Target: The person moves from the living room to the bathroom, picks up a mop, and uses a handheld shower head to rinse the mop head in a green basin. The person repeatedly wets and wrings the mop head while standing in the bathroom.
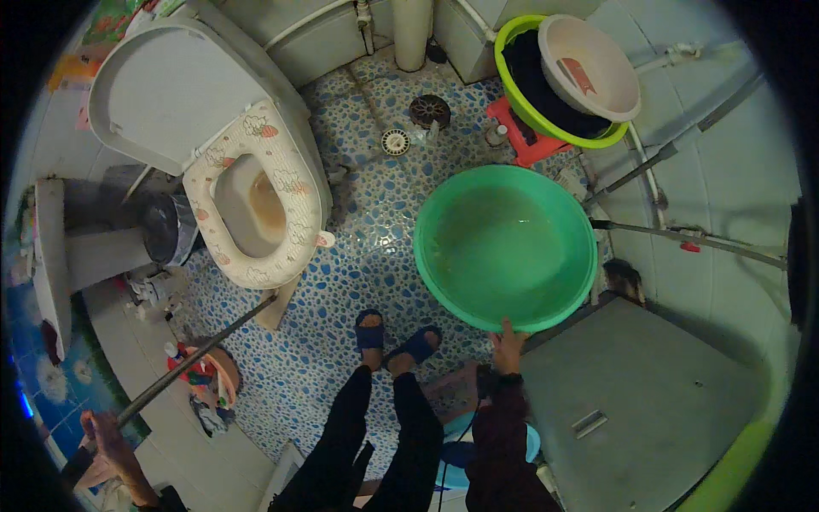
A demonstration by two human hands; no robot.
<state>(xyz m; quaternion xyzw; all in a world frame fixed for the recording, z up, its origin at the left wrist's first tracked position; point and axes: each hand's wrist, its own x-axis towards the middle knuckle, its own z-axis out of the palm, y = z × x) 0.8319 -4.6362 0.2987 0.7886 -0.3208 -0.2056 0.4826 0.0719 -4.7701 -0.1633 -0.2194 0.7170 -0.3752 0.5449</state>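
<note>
My left hand point(112, 441), at the lower left, is closed around a long dark pole point(192, 358), whose far end reaches to the front base of the toilet. My right hand point(507, 351) touches the near rim of a large green plastic basin point(512, 246); its fingers are at the edge, and how firmly they grip is hard to tell. Murky water appears to lie in the basin. The toilet point(307, 166) stands with its lid point(179, 89) up and a patterned padded seat cover point(297, 192) on the seat. Brownish water shows in the bowl.
A red stool point(534, 147) bears a lime-green basin point(512, 96) with dark cloth and a pale basin point(595, 57). Floor drains point(395, 142) lie ahead. A bin point(169, 227) and an orange basket point(224, 377) stand left, a grey metal-looking cabinet point(640, 403) right. More poles lean at the right wall.
</note>
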